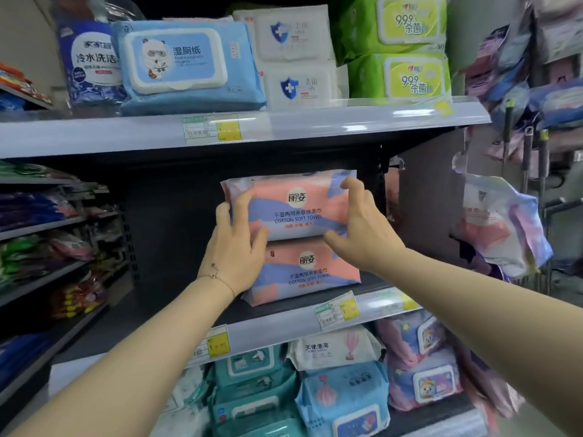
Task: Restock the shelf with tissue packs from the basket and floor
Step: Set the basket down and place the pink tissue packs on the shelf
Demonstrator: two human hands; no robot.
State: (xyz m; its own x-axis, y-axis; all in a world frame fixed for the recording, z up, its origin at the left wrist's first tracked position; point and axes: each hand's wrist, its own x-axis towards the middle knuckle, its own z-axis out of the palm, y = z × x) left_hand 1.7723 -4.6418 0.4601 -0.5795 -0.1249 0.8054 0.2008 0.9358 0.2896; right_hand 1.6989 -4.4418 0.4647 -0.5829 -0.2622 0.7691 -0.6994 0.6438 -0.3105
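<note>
**Both hands on the top pack, middle shelf**

Head view: the left hand (235,247) and the right hand (362,228) each grip one end of the top pack (296,209), a pink-and-blue pack marked "COTTON SOFT TOWEL". The left hand's fingers curl over its left front face. The right hand's fingers hook over the upper right corner, with the thumb under the bottom edge. A thin bracelet (217,274) sits on the left wrist.

The top pack lies flat on a second, matching lower pack (309,269), and the two touch, stacked one on the other. The lower pack rests on the middle shelf (284,326), right of centre. The rest of that shelf to the left is dark. A price tag (339,309) hangs on the shelf rim just below the stack.

On the upper shelf (315,127) stand a blue pack (189,64), two white packs (296,58) stacked beside it, and two green packs (407,48) stacked at the right end.

Below the middle shelf are teal packs (252,383), with white, blue and purple packs to their right. Off the shelf's right end hangs a pale bag (501,222), blurred.
</note>
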